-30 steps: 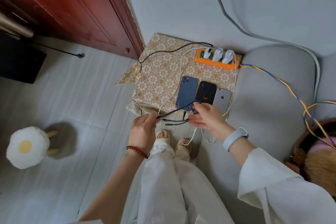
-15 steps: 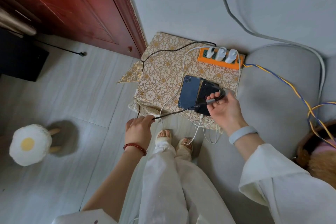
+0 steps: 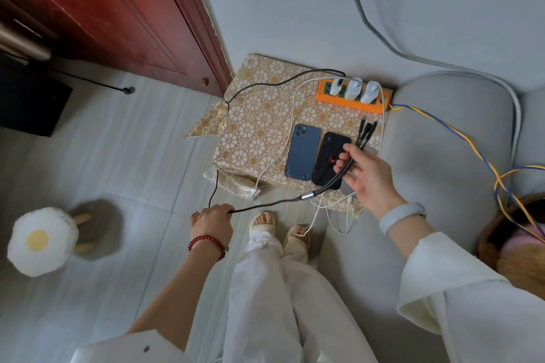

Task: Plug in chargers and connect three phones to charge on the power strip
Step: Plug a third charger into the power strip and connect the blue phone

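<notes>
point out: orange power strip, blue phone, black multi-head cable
orange power strip [image 3: 351, 103], head view, on its orange front edge below the white chargers.
blue phone [image 3: 303, 152], head view, middle of its back.
black multi-head cable [image 3: 309, 196], head view, on the silver splitter between the two hands.

The person wears wide white sleeves [image 3: 460, 289] and white trousers [image 3: 283, 298]. On the left wrist is a bracelet of red beads [image 3: 206, 242], on the right wrist a pale grey band [image 3: 401, 216]. The feet are in cream open-toe slippers [image 3: 262, 227].
</notes>
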Tool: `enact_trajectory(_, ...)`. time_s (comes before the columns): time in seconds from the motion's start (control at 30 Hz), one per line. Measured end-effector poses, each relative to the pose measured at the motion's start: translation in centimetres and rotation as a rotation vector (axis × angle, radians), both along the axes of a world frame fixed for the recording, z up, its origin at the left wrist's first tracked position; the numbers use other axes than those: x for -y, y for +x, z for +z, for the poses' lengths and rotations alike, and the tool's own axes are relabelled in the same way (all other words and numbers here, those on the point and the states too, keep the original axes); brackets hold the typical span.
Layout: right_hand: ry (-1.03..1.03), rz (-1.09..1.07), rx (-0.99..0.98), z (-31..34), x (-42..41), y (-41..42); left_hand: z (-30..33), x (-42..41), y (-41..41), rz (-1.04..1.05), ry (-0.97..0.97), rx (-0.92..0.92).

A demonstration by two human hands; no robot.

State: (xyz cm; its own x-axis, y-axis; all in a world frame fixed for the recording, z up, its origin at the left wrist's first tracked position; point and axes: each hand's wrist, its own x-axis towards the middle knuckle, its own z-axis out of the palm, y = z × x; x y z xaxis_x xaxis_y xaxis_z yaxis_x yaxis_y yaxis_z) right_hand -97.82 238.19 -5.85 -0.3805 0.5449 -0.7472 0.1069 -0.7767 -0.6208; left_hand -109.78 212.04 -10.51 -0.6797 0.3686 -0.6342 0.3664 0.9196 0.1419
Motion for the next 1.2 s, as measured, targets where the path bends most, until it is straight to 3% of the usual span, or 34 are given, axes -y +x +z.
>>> enact_trajectory(0.2, -0.025, 0.256, 0.03, -0.3, 2.6, -0.6, -0.2, -2.2, 0.1, 0.076, 0.036, 0.107)
enact_trajectory(0.43, 0.033, 0.525, 0.095, -1.6, 5.1, 0.2, 2.4, -7.1, -0.3, 0.368, 0.597, 0.354)
enact_trajectory(0.57, 0.072, 0.645, 0.098, -1.3, 5.9, -0.2, 3.5, -9.7, -0.2, 0.446, 0.738, 0.629)
enact_trajectory(0.67, 0.099, 0.695, 0.133, -0.9, 6.8, -0.4, 3.4, -10.4, 0.1, 0.477, 0.781, 0.665)
enact_trajectory(0.8, -0.012, 0.551, 0.129, -1.0, 7.9, 0.1, 1.9, -9.8, 0.2, 0.585, 0.659, 0.565)
enact_trajectory(0.93, -0.189, 0.423, 0.252, -3.1, 8.7, 1.8, -1.2, -7.7, 0.6, 0.64, 0.351, 0.528)
enact_trajectory(1.1, -0.308, 0.577, 0.44, -6.6, 9.8, 2.8, -5.0, -5.7, 1.8, 0.342, -0.072, 0.525)
enact_trajectory(1.2, -0.331, 0.528, 0.507, -8.5, 9.4, 1.6, -6.2, -6.6, 1.5, 0.189, -0.14, 0.509)
